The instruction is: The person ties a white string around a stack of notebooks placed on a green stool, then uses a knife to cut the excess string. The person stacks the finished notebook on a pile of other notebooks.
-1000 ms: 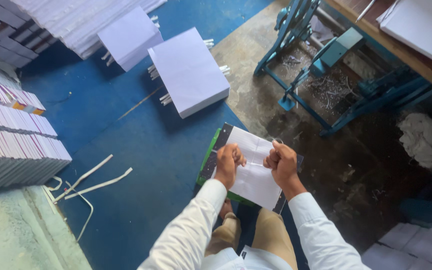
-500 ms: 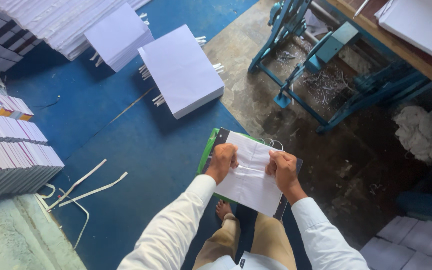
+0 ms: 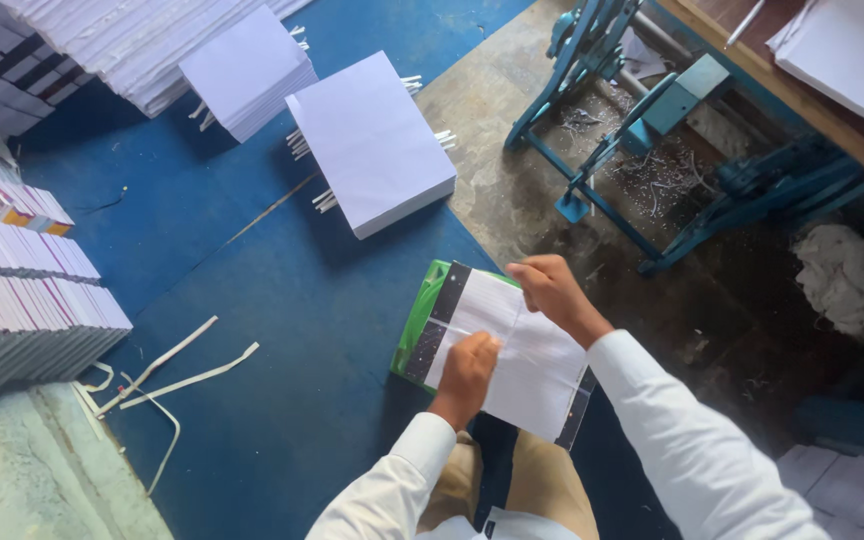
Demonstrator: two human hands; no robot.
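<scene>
**Hands working a white sheet over a green-edged stack**

At the centre of the floor, just in front of the person's knees, the left hand [image 3: 469, 368] is curled into a loose fist, its knuckles pressed down on a white sheet [image 3: 512, 360]. Whether the fingers pinch the paper's edge underneath cannot be told. The right hand [image 3: 550, 290] sits at the sheet's far edge, fingers bent and closed on the paper there. A faint crease runs across the sheet between the two hands.

A second ago both hands sat side by side at the sheet's upper edge. Now the left has dropped to the middle and the right has moved out to the far corner, so the paper looks drawn flatter and smoothed along its fold.

The sheet lies on a flat stack with a black speckled border and a green cover [image 3: 415, 330] showing at its left side, resting on blue floor covering [image 3: 252, 260].

Beyond it stand two blocks of white paper [image 3: 372, 140], with small pale strips poking from their sides. To the left are rows of stacked booklets [image 3: 22, 320], and loose paper offcuts [image 3: 177, 370] trail beside them. To the right, on bare concrete, stands a blue metal machine frame [image 3: 632, 130], with a crumpled white rag [image 3: 842, 275] near it.
</scene>
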